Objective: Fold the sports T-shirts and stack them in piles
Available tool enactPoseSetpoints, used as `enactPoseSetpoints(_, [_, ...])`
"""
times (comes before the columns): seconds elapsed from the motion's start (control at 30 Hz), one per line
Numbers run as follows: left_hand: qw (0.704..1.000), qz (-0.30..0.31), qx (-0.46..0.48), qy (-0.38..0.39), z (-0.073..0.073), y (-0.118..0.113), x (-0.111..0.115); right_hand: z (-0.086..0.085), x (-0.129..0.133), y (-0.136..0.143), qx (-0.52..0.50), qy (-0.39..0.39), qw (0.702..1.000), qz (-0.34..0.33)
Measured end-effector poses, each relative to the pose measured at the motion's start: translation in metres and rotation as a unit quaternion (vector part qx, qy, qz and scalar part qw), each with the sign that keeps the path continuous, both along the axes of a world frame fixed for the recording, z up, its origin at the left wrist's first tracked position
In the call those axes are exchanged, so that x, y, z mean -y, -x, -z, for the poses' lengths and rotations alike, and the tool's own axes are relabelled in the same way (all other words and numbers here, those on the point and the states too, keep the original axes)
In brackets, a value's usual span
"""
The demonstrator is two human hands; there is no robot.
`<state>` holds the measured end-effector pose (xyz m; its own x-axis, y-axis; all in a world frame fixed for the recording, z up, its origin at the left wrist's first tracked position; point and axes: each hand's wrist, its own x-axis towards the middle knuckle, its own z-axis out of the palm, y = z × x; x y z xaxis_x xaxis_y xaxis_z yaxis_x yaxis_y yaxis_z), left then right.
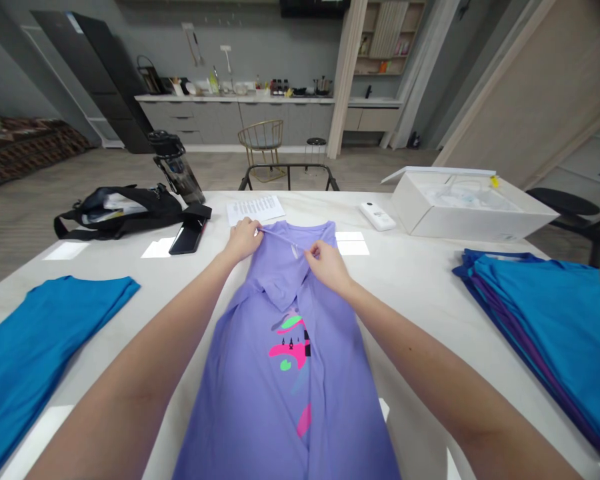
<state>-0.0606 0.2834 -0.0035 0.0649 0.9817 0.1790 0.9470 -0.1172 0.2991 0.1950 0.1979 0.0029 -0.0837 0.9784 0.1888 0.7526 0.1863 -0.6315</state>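
Note:
A lavender shirt (250, 393) with a pink, green and black print lies lengthwise on the white table in front of me. My left hand (245, 239) pinches its fabric at the upper left, near the neckline. With thumb and fingertips, my right hand (327, 264) grips the front layer right of the neck. Between the two hands the held edge is stretched in a slanting line, and the cloth below it sags in folds. Part of the print is hidden under a fold.
A blue garment (55, 333) lies at left, a stack of folded garments (550, 313) at right. Behind are a black bag (125, 210), bottle (177, 167), phone (187, 237), printed sheet (255, 209), white device (377, 216) and open white box (460, 220) on the table (410, 300).

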Motion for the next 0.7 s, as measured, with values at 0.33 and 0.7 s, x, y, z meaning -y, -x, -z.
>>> enactPoseSetpoints(0.33, [0.992,-0.083,0.083,-0.038,-0.021,-0.04,-0.019,-0.029,-0.045,-0.011,-0.107,-0.053,0.988,0.097])
enactPoseSetpoints(0.7, [0.997,-0.07,-0.032,-0.006,0.005,-0.062,-0.009,0.011,-0.095,-0.035,0.066,0.071,0.984,0.149])
